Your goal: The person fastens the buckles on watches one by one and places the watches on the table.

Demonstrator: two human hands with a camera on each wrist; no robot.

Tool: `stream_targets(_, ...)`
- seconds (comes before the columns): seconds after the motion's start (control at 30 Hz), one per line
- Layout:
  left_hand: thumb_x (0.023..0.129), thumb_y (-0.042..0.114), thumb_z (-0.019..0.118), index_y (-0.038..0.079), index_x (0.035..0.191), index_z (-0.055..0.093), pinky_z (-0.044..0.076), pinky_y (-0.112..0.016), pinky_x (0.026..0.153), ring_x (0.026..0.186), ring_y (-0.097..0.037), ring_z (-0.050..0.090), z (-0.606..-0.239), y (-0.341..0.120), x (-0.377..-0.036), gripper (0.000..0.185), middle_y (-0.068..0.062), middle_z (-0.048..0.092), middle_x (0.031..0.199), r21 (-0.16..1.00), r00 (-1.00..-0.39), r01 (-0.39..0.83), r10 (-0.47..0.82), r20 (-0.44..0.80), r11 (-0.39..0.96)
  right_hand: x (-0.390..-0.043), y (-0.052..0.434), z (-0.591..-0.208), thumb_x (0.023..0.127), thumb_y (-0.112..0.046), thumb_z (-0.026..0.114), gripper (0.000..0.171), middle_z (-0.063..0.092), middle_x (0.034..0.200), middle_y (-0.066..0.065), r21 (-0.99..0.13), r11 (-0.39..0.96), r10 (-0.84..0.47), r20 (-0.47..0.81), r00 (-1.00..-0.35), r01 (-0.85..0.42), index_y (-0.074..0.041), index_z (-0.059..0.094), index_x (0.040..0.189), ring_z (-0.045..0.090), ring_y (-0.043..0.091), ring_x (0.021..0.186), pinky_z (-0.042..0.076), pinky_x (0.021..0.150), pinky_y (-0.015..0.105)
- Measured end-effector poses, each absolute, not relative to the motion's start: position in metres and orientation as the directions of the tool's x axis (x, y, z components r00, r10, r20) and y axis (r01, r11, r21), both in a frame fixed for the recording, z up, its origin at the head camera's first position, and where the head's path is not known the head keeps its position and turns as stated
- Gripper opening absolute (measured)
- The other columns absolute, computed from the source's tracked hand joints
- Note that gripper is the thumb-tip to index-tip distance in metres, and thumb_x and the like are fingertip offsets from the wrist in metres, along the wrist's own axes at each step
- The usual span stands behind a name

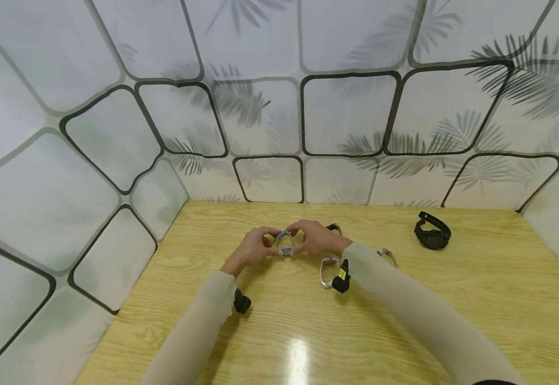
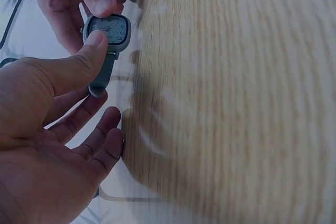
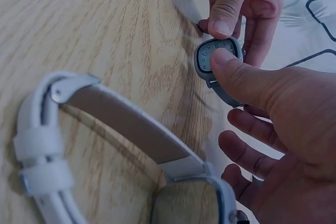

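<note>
Both hands hold a grey wristwatch (image 1: 286, 251) with a rounded-square case and numbered dial. My left hand (image 1: 255, 247) grips it from the left, its thumb lying over the dial's edge in the left wrist view. From the right, my right hand (image 1: 314, 237) pinches the case, thumb across the face in the right wrist view. The grey strap (image 2: 105, 72) hangs below the case and curves round. Close by my right wrist stands a white-strapped watch (image 3: 123, 121) with its band buckled in a loop, also visible as a pale watch (image 1: 324, 280) in the head view.
Behind the right wrist, a dark watch (image 1: 334, 228) is partly hidden. Another watch (image 1: 388, 255) shows past the right forearm, and a black watch (image 1: 433, 236) lies farther right. The wooden table (image 1: 202, 230) meets a patterned wall (image 1: 269, 117) at its back edge.
</note>
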State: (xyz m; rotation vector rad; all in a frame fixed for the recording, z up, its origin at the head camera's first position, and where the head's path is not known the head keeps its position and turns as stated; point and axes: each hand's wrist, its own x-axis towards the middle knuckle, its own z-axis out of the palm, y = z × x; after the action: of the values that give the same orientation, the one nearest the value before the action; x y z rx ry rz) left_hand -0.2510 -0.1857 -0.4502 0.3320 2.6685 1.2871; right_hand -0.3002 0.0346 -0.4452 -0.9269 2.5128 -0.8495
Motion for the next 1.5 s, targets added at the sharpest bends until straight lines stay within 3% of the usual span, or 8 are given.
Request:
stream_targets(0.53, 0.091, 0.011, 0.080, 0.004, 0.137, 0.065, 0.056, -0.042, 0.093, 0.112, -0.029, 0.065, -0.452, -0.189, -0.255, 0.049, -0.011, 0.062, 0.137, 0.773, -0.951, 0.141, 0.302, -0.068, 0.618, -0.302, 0.032, -0.445, 0.093, -0.031, 0.080, 0.066, 0.061, 0.128, 0.011, -0.619, 0.622, -0.685, -0.132, -0.716, -0.480, -0.004, 0.052, 0.148, 0.062, 0.025, 0.111, 0.055, 0.092, 0.041)
stream_targets(0.77, 0.093, 0.009, 0.078, 0.001, 0.137, 0.064, 0.056, -0.040, 0.088, 0.106, -0.027, 0.067, -0.451, -0.190, -0.257, 0.047, -0.014, 0.065, 0.133, 0.763, -0.930, 0.175, 0.359, -0.080, 0.623, -0.305, 0.034, -0.447, 0.095, -0.035, 0.076, 0.067, 0.057, 0.135, 0.012, -0.618, 0.618, -0.701, -0.154, -0.696, -0.486, -0.004, 0.051, 0.149, 0.053, 0.029, 0.130, 0.047, 0.106, 0.047)
stream_targets(1.23, 0.095, 0.011, 0.076, 0.001, 0.140, 0.062, 0.056, -0.040, 0.089, 0.106, -0.026, 0.066, -0.450, -0.191, -0.257, 0.048, -0.014, 0.065, 0.134, 0.755, -0.914, 0.199, 0.397, -0.087, 0.625, -0.304, 0.034, -0.446, 0.097, -0.034, 0.075, 0.066, 0.055, 0.136, 0.015, -0.615, 0.605, -0.721, -0.152, -0.676, -0.506, -0.003, 0.051, 0.149, 0.052, 0.033, 0.129, 0.048, 0.105, 0.050)
stream_targets(1.5, 0.094, 0.012, 0.078, 0.001, 0.143, 0.058, 0.057, -0.041, 0.091, 0.113, -0.030, 0.065, -0.442, -0.190, -0.255, 0.055, -0.015, 0.064, 0.134, 0.753, -0.923, 0.140, 0.361, -0.136, 0.643, -0.303, 0.033, -0.442, 0.099, -0.037, 0.072, 0.071, 0.056, 0.139, 0.017, -0.594, 0.623, -0.713, -0.165, -0.681, -0.509, -0.002, 0.044, 0.154, 0.055, 0.033, 0.127, 0.049, 0.105, 0.049)
